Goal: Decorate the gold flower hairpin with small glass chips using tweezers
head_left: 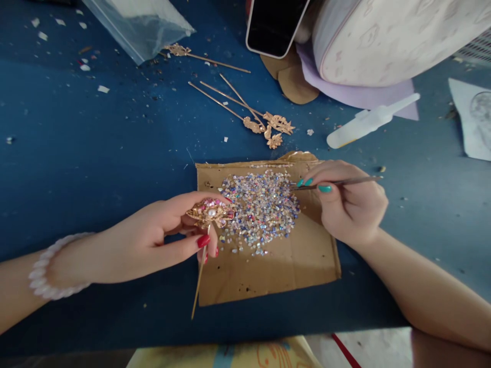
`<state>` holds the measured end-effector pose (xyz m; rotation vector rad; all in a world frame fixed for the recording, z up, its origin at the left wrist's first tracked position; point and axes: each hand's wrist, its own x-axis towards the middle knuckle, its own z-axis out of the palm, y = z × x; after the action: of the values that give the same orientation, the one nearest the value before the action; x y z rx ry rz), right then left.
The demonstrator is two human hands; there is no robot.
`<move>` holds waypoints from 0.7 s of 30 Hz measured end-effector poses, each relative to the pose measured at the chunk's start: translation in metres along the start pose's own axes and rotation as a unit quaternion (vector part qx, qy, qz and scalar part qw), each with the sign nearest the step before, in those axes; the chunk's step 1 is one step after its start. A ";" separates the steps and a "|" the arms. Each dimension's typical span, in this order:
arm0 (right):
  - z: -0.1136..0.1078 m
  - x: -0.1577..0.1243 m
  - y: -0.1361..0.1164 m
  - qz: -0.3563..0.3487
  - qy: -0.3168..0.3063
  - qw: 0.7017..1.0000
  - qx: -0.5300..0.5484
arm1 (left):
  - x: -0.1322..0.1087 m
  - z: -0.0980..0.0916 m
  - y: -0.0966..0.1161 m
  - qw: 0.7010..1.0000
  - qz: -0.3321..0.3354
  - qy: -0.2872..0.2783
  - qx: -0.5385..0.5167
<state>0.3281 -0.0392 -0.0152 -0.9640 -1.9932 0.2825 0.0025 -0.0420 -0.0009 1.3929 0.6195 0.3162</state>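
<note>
My left hand [169,230] is closed round a gold hairpin [210,212], whose ornamental head carries pink stones and a white pearl. Its thin stick slants down toward the table's front edge. In my right hand [351,202] a pair of slim tweezers [345,181] is pinched, the tips pointing left at the edge of a heap of small chips. Whether the tips hold a chip is too small to tell. The heap of coloured chips [263,209], blue, pink and clear, lies on a piece of cardboard [268,278]. The hairpin's head hangs over the heap's left side.
Several gold hairpins [268,125] lie beyond the cardboard. A clear plastic bag [146,30], a phone [274,25] and a white patterned pouch [387,41] sit at the back. To the right are a white glue bottle [360,125] and a printed paper [473,117].
</note>
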 end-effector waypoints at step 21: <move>0.000 -0.001 0.002 0.003 0.000 0.999 -0.035 | 0.001 0.000 0.003 1.000 -0.006 0.008 0.001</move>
<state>0.3293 -0.0388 -0.0172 -1.0138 -2.0119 0.2174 0.0039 -0.0414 0.0014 1.3889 0.6407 0.3172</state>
